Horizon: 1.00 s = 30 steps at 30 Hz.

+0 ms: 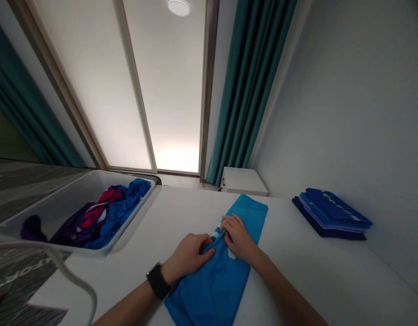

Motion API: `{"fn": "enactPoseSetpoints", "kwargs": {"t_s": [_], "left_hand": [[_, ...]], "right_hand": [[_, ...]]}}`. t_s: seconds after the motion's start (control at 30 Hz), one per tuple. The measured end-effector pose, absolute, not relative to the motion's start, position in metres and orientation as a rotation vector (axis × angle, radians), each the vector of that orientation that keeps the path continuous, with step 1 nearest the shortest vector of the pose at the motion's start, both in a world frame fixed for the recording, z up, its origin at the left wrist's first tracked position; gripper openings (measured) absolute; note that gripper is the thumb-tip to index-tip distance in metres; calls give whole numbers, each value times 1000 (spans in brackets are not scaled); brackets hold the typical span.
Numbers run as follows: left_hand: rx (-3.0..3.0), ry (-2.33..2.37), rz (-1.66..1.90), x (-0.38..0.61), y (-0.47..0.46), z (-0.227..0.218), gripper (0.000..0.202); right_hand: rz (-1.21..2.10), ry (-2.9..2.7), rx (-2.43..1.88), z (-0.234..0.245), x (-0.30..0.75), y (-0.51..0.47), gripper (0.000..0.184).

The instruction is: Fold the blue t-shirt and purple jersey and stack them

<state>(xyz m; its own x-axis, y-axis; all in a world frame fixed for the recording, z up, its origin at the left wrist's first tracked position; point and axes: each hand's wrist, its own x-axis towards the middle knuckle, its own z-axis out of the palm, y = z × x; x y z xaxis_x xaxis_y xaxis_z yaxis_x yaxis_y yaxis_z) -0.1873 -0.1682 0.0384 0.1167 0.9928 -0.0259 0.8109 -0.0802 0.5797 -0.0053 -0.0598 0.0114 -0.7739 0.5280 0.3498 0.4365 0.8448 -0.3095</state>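
A bright blue garment (pixel 217 290) with white markings lies on the white table (pixel 144 222), folded into a long strip that slants away from me. At its left edge, about midway along, my left hand (pixel 191 253) pinches the cloth between thumb and fingers; a black watch is on that wrist. A little farther up the same edge, my right hand (pixel 238 235) has its fingers curled on the fabric, gripping a fold near a small green spot. The garment's near end runs out of the frame at the bottom.
A translucent plastic bin (pixel 64 190) at the left holds crumpled blue, purple and red clothes (pixel 103 213). Folded dark and blue garments (pixel 331 213) form a stack at the right, near the wall. Behind the table stands a white cabinet (pixel 244 179). A pale curved tube (pixel 69 276) crosses the lower left.
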Motion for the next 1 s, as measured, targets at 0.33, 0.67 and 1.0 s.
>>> {"fn": "enactPoseSetpoints", "kwargs": {"t_s": [0.33, 0.67, 1.0], "left_hand": [[1785, 1764, 546, -191, -179, 46, 30], [1995, 1923, 273, -189, -189, 36, 33], [1951, 1977, 217, -196, -225, 36, 36]], "right_hand": [[77, -2868, -626, 33, -24, -47, 18], [45, -3037, -625, 32, -38, -36, 32], [128, -2983, -710, 31, -38, -28, 32]]}}
